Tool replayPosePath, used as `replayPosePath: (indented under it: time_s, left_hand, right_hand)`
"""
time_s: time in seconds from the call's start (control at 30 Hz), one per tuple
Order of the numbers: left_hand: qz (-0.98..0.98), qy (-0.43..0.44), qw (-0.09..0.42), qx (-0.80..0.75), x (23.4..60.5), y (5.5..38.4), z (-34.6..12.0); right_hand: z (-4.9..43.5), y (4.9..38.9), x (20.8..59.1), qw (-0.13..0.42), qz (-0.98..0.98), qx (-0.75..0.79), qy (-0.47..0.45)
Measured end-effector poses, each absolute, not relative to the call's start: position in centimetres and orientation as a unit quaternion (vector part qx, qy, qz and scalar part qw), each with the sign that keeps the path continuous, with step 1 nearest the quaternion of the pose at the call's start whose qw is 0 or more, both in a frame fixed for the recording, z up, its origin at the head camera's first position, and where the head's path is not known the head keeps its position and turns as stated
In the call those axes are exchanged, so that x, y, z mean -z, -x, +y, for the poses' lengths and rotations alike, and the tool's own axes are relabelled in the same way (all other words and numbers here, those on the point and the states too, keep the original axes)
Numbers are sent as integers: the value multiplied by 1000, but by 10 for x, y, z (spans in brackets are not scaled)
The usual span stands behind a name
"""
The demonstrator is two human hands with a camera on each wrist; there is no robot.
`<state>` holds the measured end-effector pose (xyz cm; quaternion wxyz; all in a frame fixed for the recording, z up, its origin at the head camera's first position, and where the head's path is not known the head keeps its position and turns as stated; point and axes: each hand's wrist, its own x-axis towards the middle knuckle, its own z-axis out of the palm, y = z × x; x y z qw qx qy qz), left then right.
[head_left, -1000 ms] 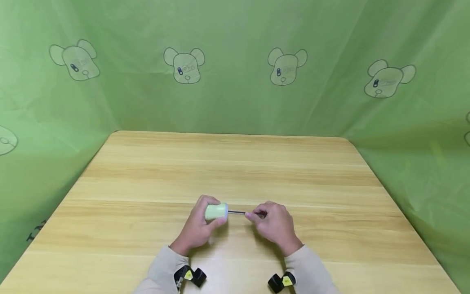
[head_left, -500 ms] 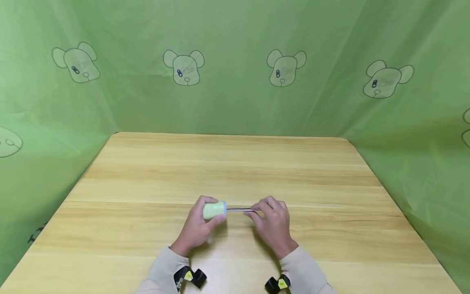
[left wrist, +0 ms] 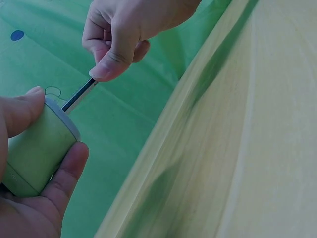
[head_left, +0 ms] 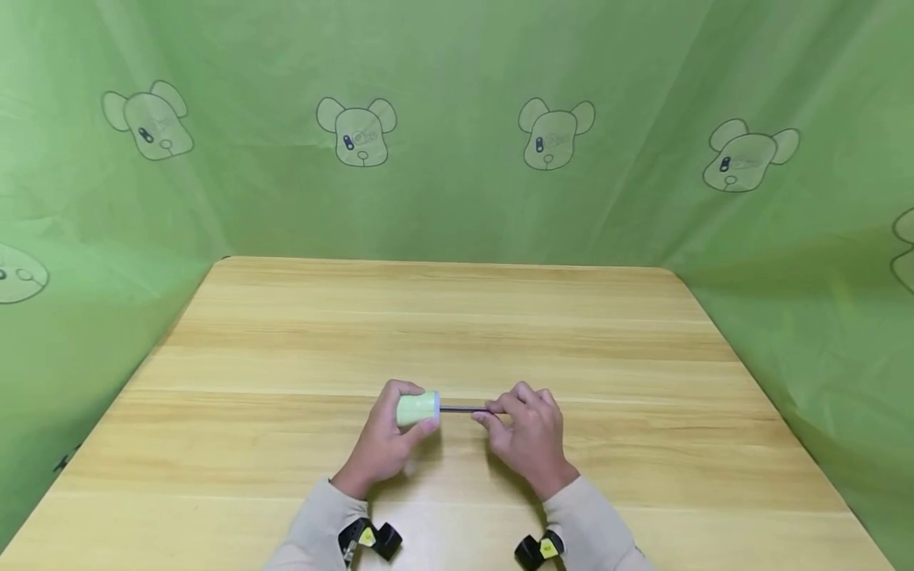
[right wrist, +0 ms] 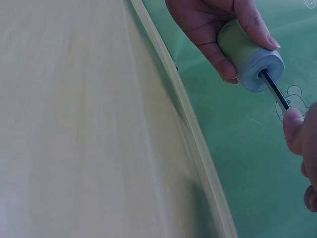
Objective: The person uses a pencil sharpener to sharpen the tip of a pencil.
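Head view: facing inward above the table [head_left: 457,317], left fingers [head_left: 420,431] grip a green cylinder [head_left: 416,410], right fingers [head_left: 508,403] pinch its rod [head_left: 460,409].

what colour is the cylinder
The cylinder is pale green with a bluish rim, clearest in head view.

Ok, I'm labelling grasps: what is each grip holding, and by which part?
The left grip holds the green cylinder by its sides; the right grip pinches the thin rod projecting from its end.

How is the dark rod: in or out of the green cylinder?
Partly in: the dark rod enters the green cylinder; part shows outside.
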<state>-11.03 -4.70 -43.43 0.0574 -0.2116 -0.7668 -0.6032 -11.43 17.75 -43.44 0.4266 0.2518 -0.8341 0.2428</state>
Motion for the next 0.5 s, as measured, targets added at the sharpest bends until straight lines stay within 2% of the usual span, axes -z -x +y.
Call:
replayPosePath:
  time_s: [0.1,0.23,0.3,0.37,0.5]
  left_hand:
    - [-769,215,61,598,434,110,-48]
    - [-769,232,61,593,434,111,-49]
    - [-771,237,60,588,435,111,-48]
    - [-773,233,57,588,435,111,-48]
    - [-776,210,66,591,436,112,-46]
  right_hand:
    - [177,111,432,369,-869,-233,-233]
    - [177,107,423,202,-928,-253,-184]
    - [177,106,421,152,-942,-253,-162]
    - [177,107,422,163,-942,-244,-162]
    - [175,110,428,285,-916,-212,-187]
